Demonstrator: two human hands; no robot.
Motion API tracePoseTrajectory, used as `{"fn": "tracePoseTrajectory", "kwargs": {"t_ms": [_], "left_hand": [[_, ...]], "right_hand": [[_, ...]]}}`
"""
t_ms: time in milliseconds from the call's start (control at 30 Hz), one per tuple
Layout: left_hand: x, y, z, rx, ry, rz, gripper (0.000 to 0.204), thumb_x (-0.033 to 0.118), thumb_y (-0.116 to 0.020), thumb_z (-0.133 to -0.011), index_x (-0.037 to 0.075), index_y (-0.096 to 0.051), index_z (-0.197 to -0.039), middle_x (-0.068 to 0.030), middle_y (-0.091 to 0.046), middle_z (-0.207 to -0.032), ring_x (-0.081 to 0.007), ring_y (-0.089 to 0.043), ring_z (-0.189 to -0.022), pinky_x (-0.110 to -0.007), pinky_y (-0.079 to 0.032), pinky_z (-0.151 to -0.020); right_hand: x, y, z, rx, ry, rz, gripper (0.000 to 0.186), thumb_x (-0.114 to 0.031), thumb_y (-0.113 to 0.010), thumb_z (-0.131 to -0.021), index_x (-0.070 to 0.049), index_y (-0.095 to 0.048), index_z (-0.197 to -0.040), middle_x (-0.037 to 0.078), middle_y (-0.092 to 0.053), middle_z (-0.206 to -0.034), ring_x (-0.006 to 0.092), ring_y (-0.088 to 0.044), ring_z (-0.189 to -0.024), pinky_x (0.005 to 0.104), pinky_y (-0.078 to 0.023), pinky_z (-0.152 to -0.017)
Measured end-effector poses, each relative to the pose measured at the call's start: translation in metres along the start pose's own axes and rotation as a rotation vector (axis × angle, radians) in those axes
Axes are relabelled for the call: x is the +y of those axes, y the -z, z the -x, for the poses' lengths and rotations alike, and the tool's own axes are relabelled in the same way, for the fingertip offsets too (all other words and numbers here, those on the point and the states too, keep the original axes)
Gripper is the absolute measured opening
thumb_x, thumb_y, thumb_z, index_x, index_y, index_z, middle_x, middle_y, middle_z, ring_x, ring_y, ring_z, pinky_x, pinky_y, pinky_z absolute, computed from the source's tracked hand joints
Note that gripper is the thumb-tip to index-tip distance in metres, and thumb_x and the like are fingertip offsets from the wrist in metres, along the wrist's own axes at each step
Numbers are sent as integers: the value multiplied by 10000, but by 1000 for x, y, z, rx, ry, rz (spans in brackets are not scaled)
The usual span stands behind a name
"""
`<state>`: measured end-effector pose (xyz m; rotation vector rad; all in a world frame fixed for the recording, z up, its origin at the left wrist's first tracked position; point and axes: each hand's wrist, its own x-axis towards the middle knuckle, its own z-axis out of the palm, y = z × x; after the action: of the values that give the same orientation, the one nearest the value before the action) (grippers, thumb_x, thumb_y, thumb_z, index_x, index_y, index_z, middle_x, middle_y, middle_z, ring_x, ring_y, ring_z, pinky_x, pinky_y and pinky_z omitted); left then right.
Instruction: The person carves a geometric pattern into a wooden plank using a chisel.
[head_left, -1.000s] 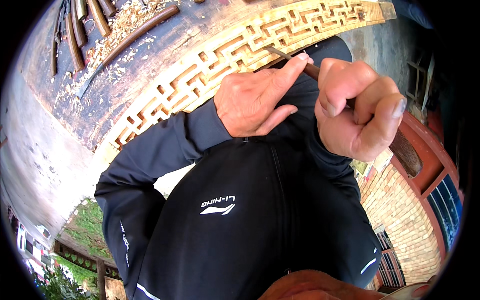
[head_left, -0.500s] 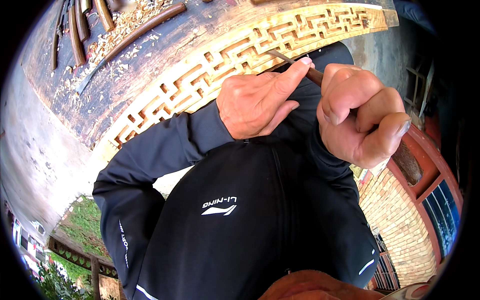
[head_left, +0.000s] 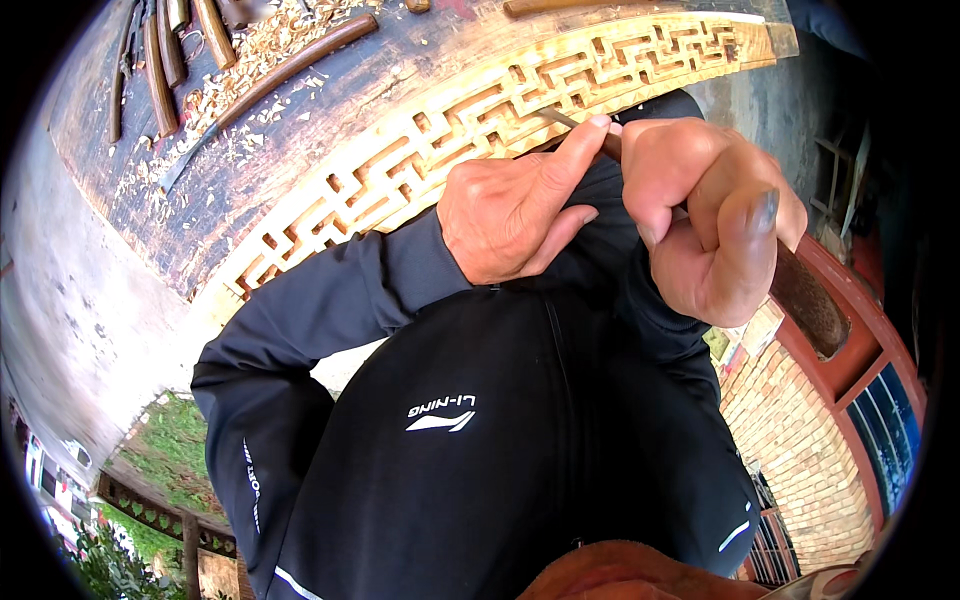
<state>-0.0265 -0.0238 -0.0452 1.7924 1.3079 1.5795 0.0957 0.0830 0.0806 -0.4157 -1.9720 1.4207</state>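
Observation:
A wood-carving chisel slants across the front of a long pale wooden board cut with an angular lattice pattern. Its thin metal blade reaches the board's near edge. Wrapped round the brown handle is my right hand, thumb bent toward me; the handle's thick end sticks out behind it. My left hand lies beside the board, its index finger stretched along to the chisel near the blade and its thumb apart. Another fingertip shows just past the index tip. The remaining left fingers are mostly hidden.
On the dark, worn wooden table, a long-handled chisel lies among wood shavings. Several more wooden-handled tools are grouped at the far left. A red-framed structure and a brick surface stand at the right.
My right hand has turned and shifted slightly left, showing more of the handle's end. The blade tip has moved a little nearer to me. My left hand has barely moved.

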Motion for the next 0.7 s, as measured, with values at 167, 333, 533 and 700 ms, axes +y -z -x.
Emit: {"fn": "tracePoseTrajectory", "kwargs": {"t_ms": [167, 333, 533, 700], "left_hand": [[0, 1, 3, -54, -4, -8, 852, 102, -887, -844, -71, -527, -1596, -157, -812, -1082, -295, -814, -859, -367, -625, -665], [3, 6, 3, -130, 0, -12, 832, 122, -912, -845, -77, -557, -1571, -180, -818, -1199, -300, -834, -943, -355, -647, -703], [3, 6, 5, -54, 5, -66, 797, 119, -902, -844, -76, -587, -1549, -172, -827, -1155, -282, -837, -905, -353, -642, -696], [5, 5, 1, -16, 13, -58, 764, 120, -889, -844, -82, -607, -1525, -155, -829, -1075, -287, -830, -858, -348, -633, -686]], "right_hand": [[4, 0, 7, 68, 18, -12, 508, -348, -430, -1206, -103, -410, -761, 101, -569, -618, 139, -379, -446, 336, -291, -439], [4, 3, 19, 115, 77, -89, 534, -407, -409, -1212, -131, -406, -755, 80, -595, -651, 132, -384, -427, 323, -286, -432], [11, -4, 18, 162, 64, -110, 539, -419, -399, -1214, -135, -403, -756, 79, -599, -659, 124, -385, -439, 314, -291, -442], [8, -4, 13, 131, 42, -63, 527, -402, -406, -1212, -129, -403, -761, 92, -595, -660, 127, -372, -451, 312, -300, -459]]}}
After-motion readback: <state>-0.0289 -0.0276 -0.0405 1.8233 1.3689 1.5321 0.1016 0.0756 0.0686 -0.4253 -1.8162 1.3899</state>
